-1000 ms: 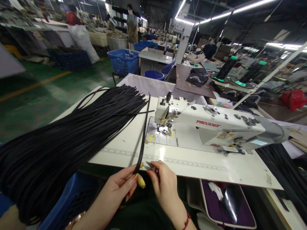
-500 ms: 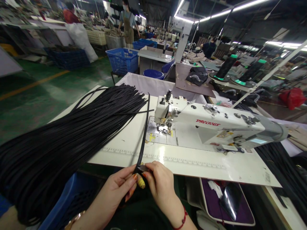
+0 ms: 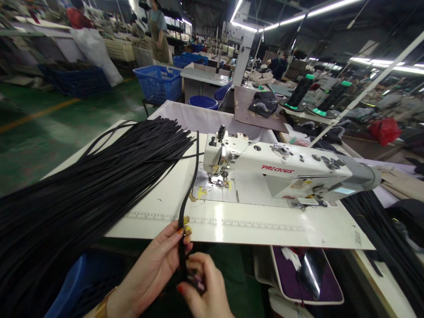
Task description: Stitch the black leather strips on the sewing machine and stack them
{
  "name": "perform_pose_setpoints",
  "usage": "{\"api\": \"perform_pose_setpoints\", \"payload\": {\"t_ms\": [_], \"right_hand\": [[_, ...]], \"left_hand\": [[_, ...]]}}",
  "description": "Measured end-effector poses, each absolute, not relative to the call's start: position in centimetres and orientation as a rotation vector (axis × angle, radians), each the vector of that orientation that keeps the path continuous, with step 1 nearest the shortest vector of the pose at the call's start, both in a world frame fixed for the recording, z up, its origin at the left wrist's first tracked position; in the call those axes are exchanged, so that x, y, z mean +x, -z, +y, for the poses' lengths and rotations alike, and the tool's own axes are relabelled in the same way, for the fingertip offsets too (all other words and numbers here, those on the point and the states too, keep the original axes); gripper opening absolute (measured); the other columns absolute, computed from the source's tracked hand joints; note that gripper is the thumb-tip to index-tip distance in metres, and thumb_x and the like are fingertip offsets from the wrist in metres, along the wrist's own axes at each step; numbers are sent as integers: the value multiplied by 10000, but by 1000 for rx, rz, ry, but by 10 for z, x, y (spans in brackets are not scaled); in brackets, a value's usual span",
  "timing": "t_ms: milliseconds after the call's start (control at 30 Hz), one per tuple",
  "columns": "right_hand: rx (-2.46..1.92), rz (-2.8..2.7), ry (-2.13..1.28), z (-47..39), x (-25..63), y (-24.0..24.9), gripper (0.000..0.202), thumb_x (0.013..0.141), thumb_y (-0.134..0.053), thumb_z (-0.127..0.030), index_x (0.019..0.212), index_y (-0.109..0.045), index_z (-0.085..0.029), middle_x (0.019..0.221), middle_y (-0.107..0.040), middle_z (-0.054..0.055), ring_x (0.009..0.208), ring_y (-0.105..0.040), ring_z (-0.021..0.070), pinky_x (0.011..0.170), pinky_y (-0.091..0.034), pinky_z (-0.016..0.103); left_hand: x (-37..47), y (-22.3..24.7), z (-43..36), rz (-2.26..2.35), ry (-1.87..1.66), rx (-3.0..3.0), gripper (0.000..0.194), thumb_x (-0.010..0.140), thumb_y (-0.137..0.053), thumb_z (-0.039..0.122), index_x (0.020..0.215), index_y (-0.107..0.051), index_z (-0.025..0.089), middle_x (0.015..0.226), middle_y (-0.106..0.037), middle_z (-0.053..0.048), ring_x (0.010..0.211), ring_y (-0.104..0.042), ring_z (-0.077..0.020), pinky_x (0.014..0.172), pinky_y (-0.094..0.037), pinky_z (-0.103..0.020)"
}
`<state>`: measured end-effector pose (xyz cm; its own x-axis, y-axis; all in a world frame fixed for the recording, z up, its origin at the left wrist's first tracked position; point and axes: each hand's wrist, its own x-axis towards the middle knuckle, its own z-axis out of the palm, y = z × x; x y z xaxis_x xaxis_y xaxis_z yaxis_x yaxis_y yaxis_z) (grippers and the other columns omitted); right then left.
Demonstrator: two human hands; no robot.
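The bare, orange-nailed left hand is held pinched. The bare, red-orange-nailed right hand is held lower, fingers curled.

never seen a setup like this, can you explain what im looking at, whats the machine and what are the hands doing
There is no robot here: these are a person's bare hands, seen from a camera worn on that person's head, looking forward and down. The big white machine is a sewing machine, marked "PRECIOUS". It stands on a pale table with a ruler scale along the near edge. To its left lies a large bundle of black strips.

The left hand pinches a single black strip, whose far end reaches up beside the machine. The right hand is at the lower part of that strip, holding a small object too blurred to name.
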<state>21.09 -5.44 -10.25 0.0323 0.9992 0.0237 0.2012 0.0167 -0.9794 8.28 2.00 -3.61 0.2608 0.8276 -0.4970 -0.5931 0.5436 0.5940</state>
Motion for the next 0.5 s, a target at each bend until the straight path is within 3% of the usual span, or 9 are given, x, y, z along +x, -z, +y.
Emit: {"api": "perform_pose_setpoints", "payload": {"t_ms": [100, 200, 300, 367, 500], "right_hand": [[-1296, -1262, -1046, -56, 197, 119, 406, 850, -589, -244, 1251, -529, -248, 660, -602, -47, 562, -609, 139, 534, -465, 224], [-1266, -1214, -1071, -42, 207, 112, 497, 944, -494, -304, 1427, -396, -245, 674, -571, -42, 613, -622, 147, 609, -490, 251], [-1291, -1214, -1143, -20, 229, 91, 495, 970, -468, -334, 1450, -402, -231, 702, -616, -17, 641, -602, 153, 652, -482, 271], [-1328, -1195, -1200, -6, 240, 80, 485, 978, -458, -347, 1445, -424, -219, 703, -649, -4, 653, -590, 158, 673, -466, 282], [-1361, -1043, -1292, 11, 248, 75, 538, 967, -481, -385, 1456, -409, -171, 664, -640, -8, 650, -577, 162, 698, -445, 301]], "left_hand": [[85, 50, 40, 851, -986, 423, 248, 817, -695, 147, 1064, -693, 170, 1057, -698, -73, 955, -660, -177, 921, -521, -294], [82, 73, 78, 812, -953, 782, 322, 894, -584, 268, 1189, -653, 158, 1271, -638, -119, 1216, -553, -259, 1087, -407, -417], [86, 94, 129, 886, -913, 1454, 406, 894, -537, 272, 1284, -603, 177, 1441, -505, -110, 1356, -405, -287, 1172, -252, -494], [95, 103, 160, 894, -856, 1870, 414, 896, -537, 279, 1296, -590, 186, 1452, -488, -112, 1351, -404, -292, 1160, -260, -510], [114, 112, 198, 952, -658, 2481, 312, 916, -516, 288, 1162, -664, 167, 1290, -603, -145, 1200, -518, -317, 1050, -374, -528]]}}
